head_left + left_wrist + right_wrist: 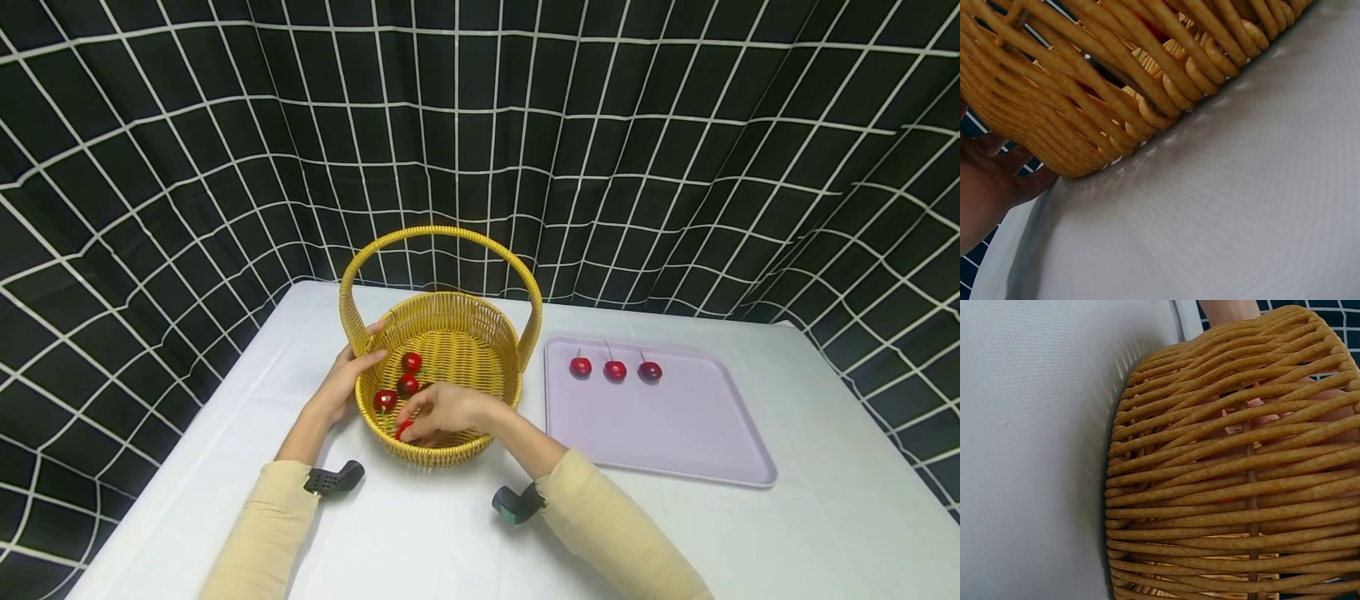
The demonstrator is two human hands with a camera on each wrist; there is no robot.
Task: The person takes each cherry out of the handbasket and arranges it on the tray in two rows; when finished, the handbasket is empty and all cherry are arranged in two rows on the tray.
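Observation:
A yellow wicker basket [450, 454] with a tall arched handle stands on the white cloth. My left hand [347, 375] grips its left side, thumb over the rim and fingers against the outer wall; the left wrist view shows those fingers [1013, 169] low by the woven side. Reaching inside over the near rim, my right hand [450, 411] pinches a red cherry [403, 429] between thumb and fingers. Close by on the basket floor lie three more cherries: one dark red [385, 401], another [407, 384], and the farthest [411, 362]. In the right wrist view, the weave mostly hides the right hand.
Right of the basket lies a pale purple tray [660, 425]. Along its far side sit three cherries with upright stems: left [581, 367], middle [615, 371] and right [650, 372]. A black curtain [480, 125] with white grid lines hangs behind the table.

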